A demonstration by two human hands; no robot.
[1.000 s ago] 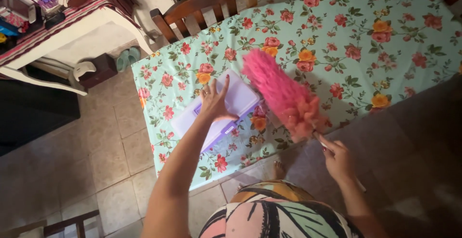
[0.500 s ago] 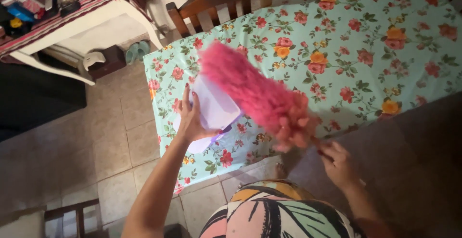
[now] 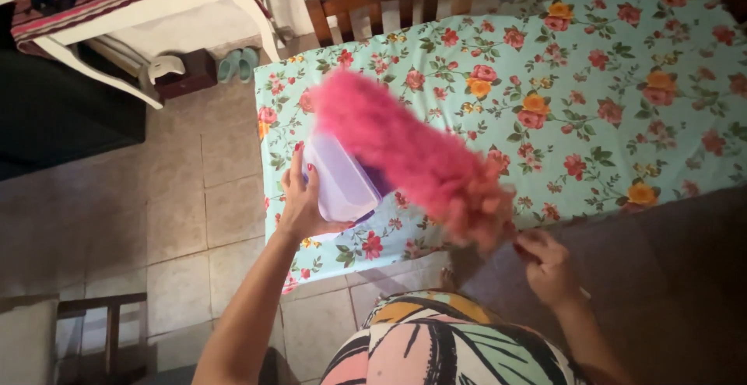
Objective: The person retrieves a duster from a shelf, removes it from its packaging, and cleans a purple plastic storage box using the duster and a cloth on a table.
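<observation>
The left hand (image 3: 299,202) grips the near edge of a pale purple box (image 3: 342,182), tilted up off the floral tablecloth (image 3: 607,81). The blurred pink feather duster (image 3: 412,155) hides the box's far end. The right hand (image 3: 548,264) closes around the duster's barely visible handle.

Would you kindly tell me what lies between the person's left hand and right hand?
In the head view, the fluffy pink duster spans that stretch, from the pale purple plastic box in the left hand to the right hand, above the floral tablecloth.
</observation>
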